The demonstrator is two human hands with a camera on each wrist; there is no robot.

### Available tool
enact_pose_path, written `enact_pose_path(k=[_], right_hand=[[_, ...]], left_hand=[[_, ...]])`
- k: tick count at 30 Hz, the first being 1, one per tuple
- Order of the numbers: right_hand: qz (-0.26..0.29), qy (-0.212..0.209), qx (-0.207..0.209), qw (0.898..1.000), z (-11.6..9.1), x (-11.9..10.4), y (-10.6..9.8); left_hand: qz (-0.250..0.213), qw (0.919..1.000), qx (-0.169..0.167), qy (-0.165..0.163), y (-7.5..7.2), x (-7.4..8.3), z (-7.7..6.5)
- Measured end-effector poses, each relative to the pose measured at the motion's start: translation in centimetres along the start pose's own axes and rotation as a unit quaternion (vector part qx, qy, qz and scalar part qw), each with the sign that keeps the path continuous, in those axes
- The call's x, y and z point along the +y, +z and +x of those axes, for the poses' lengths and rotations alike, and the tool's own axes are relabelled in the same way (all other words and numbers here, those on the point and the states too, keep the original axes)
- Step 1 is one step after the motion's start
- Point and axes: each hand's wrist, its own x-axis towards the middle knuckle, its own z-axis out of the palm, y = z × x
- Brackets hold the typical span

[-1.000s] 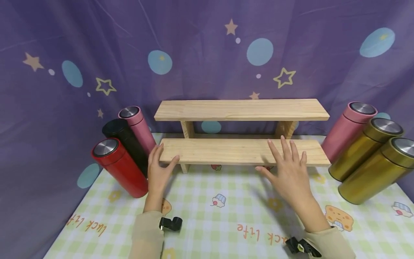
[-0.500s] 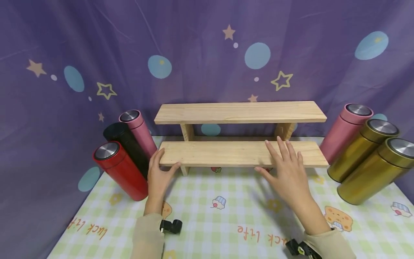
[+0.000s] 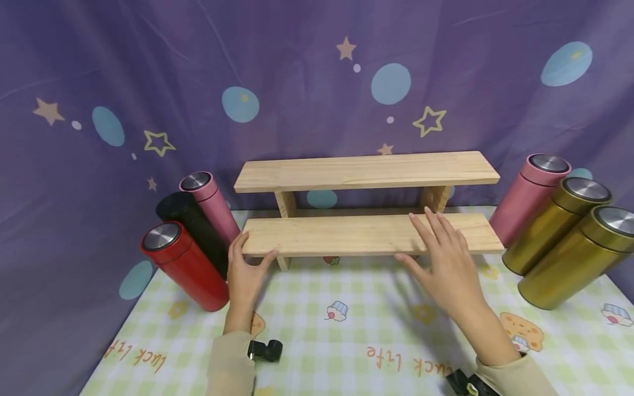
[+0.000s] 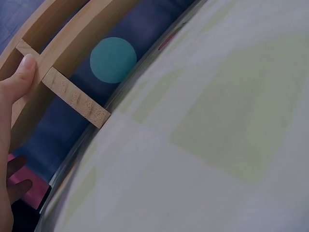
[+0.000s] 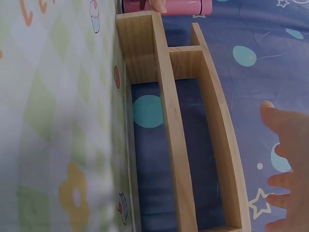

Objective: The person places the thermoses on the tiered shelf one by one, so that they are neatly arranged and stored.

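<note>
A two-tier wooden shelf (image 3: 366, 235) of pale planks stands on the checked tablecloth. My left hand (image 3: 246, 275) holds the left end of its lower plank, with the thumb (image 4: 26, 67) on the front edge and the fingers round the end; some fingers show below the plank in the left wrist view. Over the right part of that plank, my right hand (image 3: 448, 264) is spread with nothing in it. In the right wrist view a gap shows between its thumb (image 5: 270, 113) and the shelf.
Left of the shelf stand a red flask (image 3: 190, 269), a black flask (image 3: 198, 228) and a pink flask (image 3: 215, 206). On its right are another pink flask (image 3: 525, 201) and two gold flasks (image 3: 555, 228). A purple curtain (image 3: 307, 71) hangs behind.
The head view has shifted slightly. My right hand's fingers have drawn a little closer together. My left hand keeps its place on the shelf, and the flasks stay where they were.
</note>
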Motion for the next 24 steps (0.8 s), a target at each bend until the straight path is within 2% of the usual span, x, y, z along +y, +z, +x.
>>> enact_pose_path(k=[5, 12, 24], right_hand=[[0.017, -0.003, 0.025, 1.000, -0.2, 0.1, -0.8], [0.037, -0.005, 0.060, 0.997, -1.6, 0.6, -1.8], [0.102, 0.052, 0.089, 0.989, -4.1, 2.5, -3.5]], left_hand=[[0.021, 0.9997, 0.008, -0.012, -0.2, -0.2, 0.1], [0.015, 0.9997, 0.016, -0.013, -0.1, -0.5, 0.0], [0.003, 0.9996, 0.005, -0.028, -0.1, -0.2, 0.0]])
